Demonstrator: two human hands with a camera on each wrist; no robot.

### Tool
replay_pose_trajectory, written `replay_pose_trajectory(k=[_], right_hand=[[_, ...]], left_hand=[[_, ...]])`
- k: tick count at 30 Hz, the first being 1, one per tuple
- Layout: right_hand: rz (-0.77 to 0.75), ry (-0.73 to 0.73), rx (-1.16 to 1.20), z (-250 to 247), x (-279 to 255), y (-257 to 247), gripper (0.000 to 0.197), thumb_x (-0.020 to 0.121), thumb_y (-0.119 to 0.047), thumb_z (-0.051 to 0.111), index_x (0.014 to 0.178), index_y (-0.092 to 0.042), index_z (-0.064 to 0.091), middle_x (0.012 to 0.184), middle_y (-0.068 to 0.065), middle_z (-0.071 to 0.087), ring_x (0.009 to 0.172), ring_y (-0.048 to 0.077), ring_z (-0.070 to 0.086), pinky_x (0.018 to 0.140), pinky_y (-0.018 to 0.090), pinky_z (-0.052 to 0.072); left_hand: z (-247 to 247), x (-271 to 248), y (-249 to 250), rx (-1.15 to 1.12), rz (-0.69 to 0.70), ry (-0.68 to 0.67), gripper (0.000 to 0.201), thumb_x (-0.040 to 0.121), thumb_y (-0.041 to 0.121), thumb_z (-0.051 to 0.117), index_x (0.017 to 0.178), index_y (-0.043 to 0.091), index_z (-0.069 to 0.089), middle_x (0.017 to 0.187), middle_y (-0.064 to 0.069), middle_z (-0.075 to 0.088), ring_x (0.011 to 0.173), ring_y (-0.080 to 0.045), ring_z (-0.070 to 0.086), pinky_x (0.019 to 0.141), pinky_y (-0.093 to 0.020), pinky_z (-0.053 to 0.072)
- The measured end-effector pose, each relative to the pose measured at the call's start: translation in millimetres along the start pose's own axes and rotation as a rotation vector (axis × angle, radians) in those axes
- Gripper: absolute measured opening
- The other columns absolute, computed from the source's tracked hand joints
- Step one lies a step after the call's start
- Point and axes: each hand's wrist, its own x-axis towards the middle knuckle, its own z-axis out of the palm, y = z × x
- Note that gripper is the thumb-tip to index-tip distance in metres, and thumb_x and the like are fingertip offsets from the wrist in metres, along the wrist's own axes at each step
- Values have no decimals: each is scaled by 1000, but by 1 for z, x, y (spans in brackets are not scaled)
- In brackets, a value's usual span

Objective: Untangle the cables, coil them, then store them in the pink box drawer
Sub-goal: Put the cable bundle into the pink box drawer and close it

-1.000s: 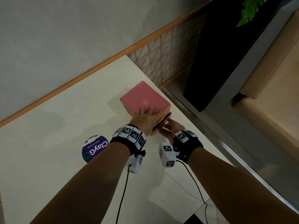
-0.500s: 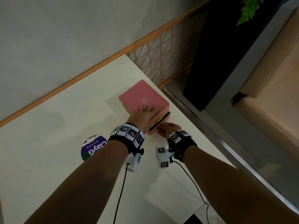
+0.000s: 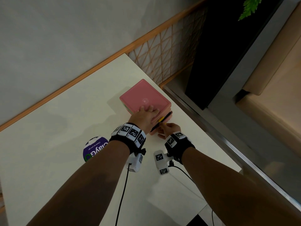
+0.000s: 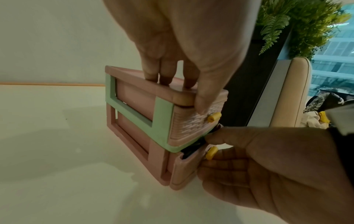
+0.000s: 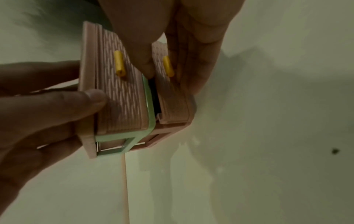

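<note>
The pink box [image 3: 141,95] stands on the white table near its right edge, with two stacked drawers facing me. My left hand [image 3: 146,115] lies on the lid with straight fingers, its thumb [image 4: 203,106] down on the upper drawer [image 4: 189,125]. The lower drawer [image 4: 184,171] stands out a small gap, and black cables [image 4: 191,149] show in that gap. My right hand [image 3: 167,129] holds the lower drawer front: the thumb [image 4: 212,136] is hooked over its top rim and the fingers lie against the face beside the yellow knob [image 4: 210,153].
A round purple ClayGo pack [image 3: 94,149] lies on the table [image 3: 65,119] left of my left wrist. The table's right edge drops off just beyond the box. A wooden lattice rail [image 3: 162,54] runs behind it. Black leads hang from both wrist cameras.
The lower drawer has slid further into the box, and the dark gap is narrower. My right hand moved in with it. The left hand stays on the lid.
</note>
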Motion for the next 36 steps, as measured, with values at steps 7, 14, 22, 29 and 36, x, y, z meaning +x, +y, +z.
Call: replay_pose_trajectory(k=[7,14,22,29,36], right_hand=[[0,-8,-140,2,-5,-2,23,71,-24,69,63,-3,62,58,11,67,51,24,56,73,40,57],[-13,52,-195,8,-8,-7,35,81,-32,65,56,-10,52,53,9,56,55,25,54,77,42,54],[103,2,124,-14,-6,-10,9,90,-3,49,97,-4,55,81,13,60,76,24,60,76,43,55],[118,-57,295,-13,-10,-21,26,90,-8,39,103,3,59,88,15,66,95,29,62,64,36,52],[118,-63,310,-10,-8,-20,27,89,-12,39,101,-1,60,96,15,66,96,28,62,80,38,50]], left_hand=[[4,3,-3,-10,7,21,57,98,32,43,150,27,19,160,-3,14,145,-35,13,115,-45,22],[5,3,-3,-25,12,22,56,99,32,42,150,28,19,160,-3,14,146,-35,11,116,-44,20],[3,5,-5,-7,32,-1,59,97,29,46,150,27,19,160,-4,16,144,-35,15,114,-47,25],[-1,-1,-3,-23,43,-3,58,96,34,43,149,25,21,159,-5,17,145,-36,14,115,-49,25],[2,1,-5,-26,48,27,58,95,36,44,148,25,24,158,-5,21,143,-34,18,114,-49,28]])
